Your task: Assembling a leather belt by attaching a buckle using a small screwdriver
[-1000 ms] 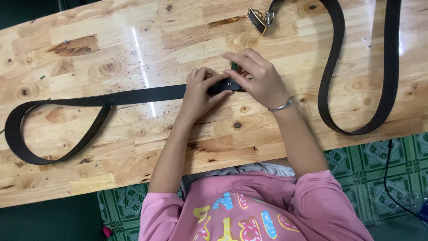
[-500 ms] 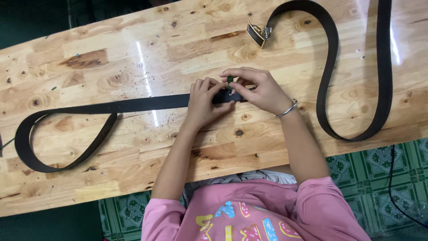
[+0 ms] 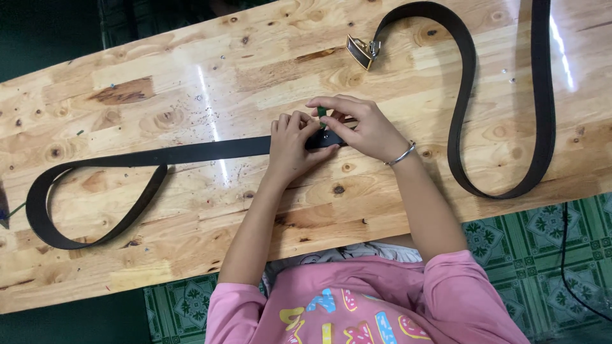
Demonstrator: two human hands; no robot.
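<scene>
A long black belt (image 3: 191,151) lies flat across the wooden table (image 3: 191,83), looping round at the far left. My left hand (image 3: 292,143) presses on the belt's end near the table's middle. My right hand (image 3: 360,127) meets it from the right, fingers pinched on the belt end and on a small green thing (image 3: 322,113) that sticks up between the fingertips. What the green thing is I cannot tell. A silver bangle (image 3: 403,155) sits on my right wrist.
A second dark belt (image 3: 465,95) snakes over the right part of the table, its metal buckle (image 3: 361,51) lying at the top middle. Small specks of debris dot the wood. A black cable (image 3: 564,255) hangs over the green patterned floor at the right.
The view has shifted so the table and belts sit slightly lower and to the right in the frame. Both hands stay together at the belt end, fingers adjusting a little.
</scene>
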